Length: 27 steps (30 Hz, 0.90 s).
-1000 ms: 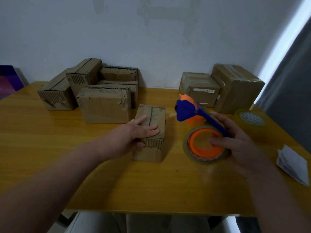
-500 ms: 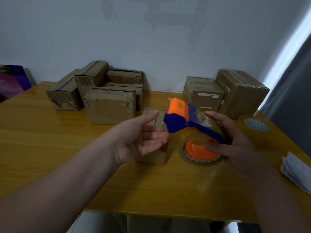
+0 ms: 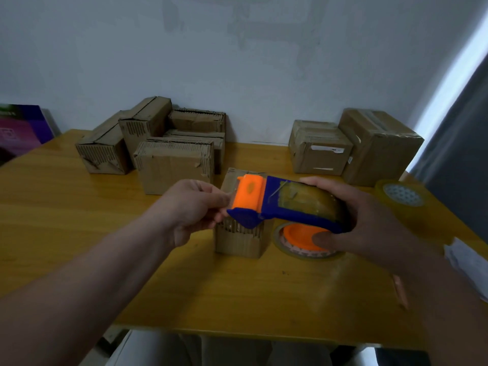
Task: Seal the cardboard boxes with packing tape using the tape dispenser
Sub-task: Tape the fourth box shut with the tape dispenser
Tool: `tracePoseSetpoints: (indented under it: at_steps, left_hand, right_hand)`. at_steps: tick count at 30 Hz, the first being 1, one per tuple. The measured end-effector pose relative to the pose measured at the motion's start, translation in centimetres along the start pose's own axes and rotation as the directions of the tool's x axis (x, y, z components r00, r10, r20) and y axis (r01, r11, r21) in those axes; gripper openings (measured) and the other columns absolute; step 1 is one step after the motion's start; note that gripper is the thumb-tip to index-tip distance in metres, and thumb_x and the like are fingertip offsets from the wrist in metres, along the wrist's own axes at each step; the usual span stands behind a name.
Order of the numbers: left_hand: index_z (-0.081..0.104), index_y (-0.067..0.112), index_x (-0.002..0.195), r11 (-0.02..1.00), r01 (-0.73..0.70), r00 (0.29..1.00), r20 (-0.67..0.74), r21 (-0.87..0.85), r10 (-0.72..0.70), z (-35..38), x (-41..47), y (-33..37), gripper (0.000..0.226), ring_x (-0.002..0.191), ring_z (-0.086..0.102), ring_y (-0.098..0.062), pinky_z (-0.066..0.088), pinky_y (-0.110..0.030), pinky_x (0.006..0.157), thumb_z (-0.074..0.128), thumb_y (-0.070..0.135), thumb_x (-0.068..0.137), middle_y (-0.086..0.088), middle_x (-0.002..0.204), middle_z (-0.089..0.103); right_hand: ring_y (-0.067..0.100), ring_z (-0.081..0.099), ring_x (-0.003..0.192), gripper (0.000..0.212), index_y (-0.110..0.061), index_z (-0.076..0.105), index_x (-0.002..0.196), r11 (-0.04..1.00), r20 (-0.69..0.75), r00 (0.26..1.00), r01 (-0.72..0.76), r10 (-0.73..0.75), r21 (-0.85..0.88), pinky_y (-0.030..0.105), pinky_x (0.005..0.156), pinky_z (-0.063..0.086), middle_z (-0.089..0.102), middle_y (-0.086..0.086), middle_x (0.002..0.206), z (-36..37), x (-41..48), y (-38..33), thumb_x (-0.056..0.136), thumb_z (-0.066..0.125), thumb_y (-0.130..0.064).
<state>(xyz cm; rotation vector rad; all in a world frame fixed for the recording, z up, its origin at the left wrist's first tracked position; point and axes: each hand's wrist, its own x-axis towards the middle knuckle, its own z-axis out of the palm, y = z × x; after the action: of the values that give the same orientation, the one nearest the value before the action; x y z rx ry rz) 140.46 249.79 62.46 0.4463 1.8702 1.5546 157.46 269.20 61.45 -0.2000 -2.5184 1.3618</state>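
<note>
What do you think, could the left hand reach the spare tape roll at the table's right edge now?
Probably not directly. The left hand is pinching at the front of the tape dispenser, and that dispenser and the right hand gripping it lie between it and the spare tape roll.

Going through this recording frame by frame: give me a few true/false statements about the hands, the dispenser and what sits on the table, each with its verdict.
1. The right hand grips the tape dispenser. True.
2. The left hand lies flat on the small box. False: it is off the box, its fingers pinching at the dispenser's orange front end.
3. A spare tape roll lies on the table at the right. True.
4. All the other boxes stand in one group. False: a cluster of boxes stands at the back left, and two boxes stand apart at the back right.
</note>
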Motion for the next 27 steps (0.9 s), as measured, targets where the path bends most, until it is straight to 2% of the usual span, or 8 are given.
tracePoseSetpoints:
  at_steps: [4, 7, 9, 11, 16, 23, 27]
  left_hand:
    - [0.062, 0.008, 0.071, 0.999, -0.026, 0.998, -0.051, 0.025, 0.028, -0.8, 0.2, -0.3, 0.018, 0.045, 0.049, -0.006, 0.041, -0.018, 0.045, 0.058, 0.006, 0.088, -0.002, 0.054, 0.058]
    - [0.064, 0.008, 0.075, 0.998, -0.042, 0.985, -0.167, 0.044, 0.049, -2.8, 0.6, -1.1, 0.012, 0.051, 0.049, -0.010, 0.041, -0.023, 0.052, 0.062, 0.011, 0.086, -0.001, 0.056, 0.059]
    - [0.064, 0.008, 0.074, 0.999, -0.033, 0.984, -0.175, 0.043, 0.039, -3.4, 0.9, -1.8, 0.013, 0.048, 0.048, -0.009, 0.040, -0.024, 0.052, 0.062, 0.011, 0.087, -0.001, 0.056, 0.059]
    - [0.064, 0.008, 0.071, 0.998, -0.044, 0.980, -0.195, 0.045, 0.052, -3.2, 1.3, -2.5, 0.015, 0.045, 0.046, -0.008, 0.039, -0.023, 0.050, 0.065, 0.012, 0.086, -0.001, 0.054, 0.059]
    - [0.061, 0.006, 0.068, 0.997, -0.071, 0.966, -0.248, 0.022, 0.075, -2.5, 2.1, -3.8, 0.021, 0.040, 0.041, -0.006, 0.036, -0.023, 0.047, 0.067, 0.016, 0.085, 0.000, 0.049, 0.055]
    - [0.065, -0.001, 0.080, 0.995, -0.086, 0.951, -0.295, 0.042, 0.094, -1.9, 2.4, -4.7, 0.021, 0.049, 0.040, -0.011, 0.035, -0.025, 0.050, 0.064, 0.018, 0.088, -0.002, 0.054, 0.053]
    - [0.065, 0.000, 0.079, 0.991, -0.115, 0.943, -0.306, 0.065, 0.130, -1.8, 2.7, -5.0, 0.022, 0.049, 0.040, -0.011, 0.035, -0.024, 0.048, 0.063, 0.019, 0.089, -0.003, 0.055, 0.053]
  right_hand:
    - [0.003, 0.060, 0.105, 0.087, -0.062, 0.048, 0.120, 0.999, 0.048, 0.999, -0.009, 0.010, -0.035, 0.027, 0.082, 0.057, 0.055, -0.028, 0.116, -0.9, -0.3, -0.2, 0.066, 0.083, -0.003]
    - [0.000, 0.061, 0.099, 0.081, -0.059, 0.054, 0.115, 0.998, -0.005, 1.000, -0.025, 0.025, -0.065, 0.017, 0.077, 0.054, 0.057, -0.033, 0.107, -2.7, -1.2, 0.1, 0.064, 0.086, -0.004]
    - [-0.001, 0.061, 0.097, 0.079, -0.055, 0.055, 0.116, 0.996, -0.018, 0.999, -0.043, 0.042, -0.083, 0.014, 0.073, 0.053, 0.059, -0.030, 0.106, -3.5, -1.5, 0.3, 0.064, 0.085, -0.003]
    - [-0.002, 0.061, 0.095, 0.080, -0.052, 0.054, 0.118, 0.992, -0.018, 0.998, -0.059, 0.058, -0.113, 0.015, 0.072, 0.054, 0.059, -0.024, 0.108, -3.5, -1.5, 0.4, 0.065, 0.082, 0.001]
    - [-0.002, 0.060, 0.096, 0.081, -0.051, 0.053, 0.118, 0.990, -0.015, 0.996, -0.087, 0.086, -0.112, 0.019, 0.075, 0.056, 0.055, -0.021, 0.116, -3.0, -1.5, 0.6, 0.067, 0.079, 0.005]
    - [-0.008, 0.057, 0.097, 0.082, -0.051, 0.051, 0.120, 0.986, -0.005, 0.994, -0.105, 0.105, -0.130, 0.014, 0.071, 0.053, 0.052, -0.024, 0.116, -2.8, -1.2, 1.2, 0.067, 0.079, 0.005]
    - [-0.012, 0.055, 0.096, 0.082, -0.052, 0.050, 0.120, 0.983, -0.011, 0.993, -0.116, 0.115, -0.139, 0.011, 0.068, 0.052, 0.050, -0.027, 0.116, -2.8, -1.1, 1.4, 0.068, 0.078, 0.006]
